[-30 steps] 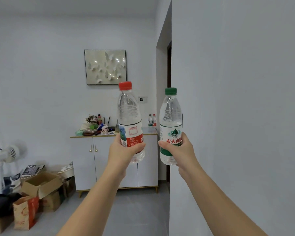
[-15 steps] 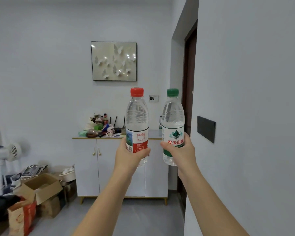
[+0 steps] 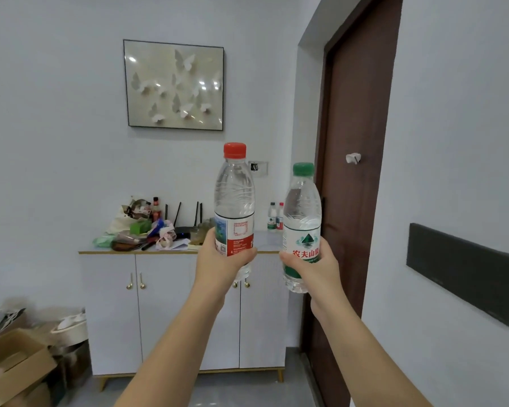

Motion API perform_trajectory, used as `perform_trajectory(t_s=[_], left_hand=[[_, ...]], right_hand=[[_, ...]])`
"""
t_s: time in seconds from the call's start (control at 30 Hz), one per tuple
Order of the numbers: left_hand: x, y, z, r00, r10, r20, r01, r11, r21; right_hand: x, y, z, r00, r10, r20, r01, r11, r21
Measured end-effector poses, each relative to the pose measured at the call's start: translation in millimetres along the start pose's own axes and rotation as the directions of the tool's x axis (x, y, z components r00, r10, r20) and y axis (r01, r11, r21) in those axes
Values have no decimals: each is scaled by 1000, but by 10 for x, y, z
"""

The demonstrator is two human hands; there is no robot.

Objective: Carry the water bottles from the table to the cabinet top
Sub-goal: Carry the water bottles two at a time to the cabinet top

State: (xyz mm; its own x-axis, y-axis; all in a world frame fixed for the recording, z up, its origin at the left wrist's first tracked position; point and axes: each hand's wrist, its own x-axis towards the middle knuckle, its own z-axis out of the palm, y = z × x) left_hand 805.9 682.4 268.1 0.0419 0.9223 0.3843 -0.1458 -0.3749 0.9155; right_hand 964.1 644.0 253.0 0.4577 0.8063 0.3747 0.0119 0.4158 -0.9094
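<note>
The left hand [image 3: 218,259] curls its fingers round the label of an upright clear plastic water bottle with a red cap [image 3: 234,195]. The right hand [image 3: 315,265] grips a clear plastic bottle with a green cap [image 3: 301,207] the same way. Both bottles are held in the air in front of the white cabinet with gold knobs [image 3: 165,304], and two small bottles [image 3: 275,216] stand at the right end of its top.

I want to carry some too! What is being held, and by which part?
The left grip holds the red-capped bottle around its lower label; the right grip holds the green-capped bottle around its lower label.
</note>
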Motion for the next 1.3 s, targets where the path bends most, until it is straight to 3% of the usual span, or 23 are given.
perform_trajectory(t_s=[0.23,0.7,1.3], left_hand=[[1017,-730,187,998,-66,21,66,998,-6],[3557,-1915,1024,999,-27,-19,26,999,-21],[6536,-3877,1548,985,-146,96,144,989,27]], right_hand=[[1090,654,158,999,19,-28,-19,1000,-4],[3845,1807,362,999,-6,-36,7,999,44],[6616,3715,886,993,83,-84,-88,994,-64]])
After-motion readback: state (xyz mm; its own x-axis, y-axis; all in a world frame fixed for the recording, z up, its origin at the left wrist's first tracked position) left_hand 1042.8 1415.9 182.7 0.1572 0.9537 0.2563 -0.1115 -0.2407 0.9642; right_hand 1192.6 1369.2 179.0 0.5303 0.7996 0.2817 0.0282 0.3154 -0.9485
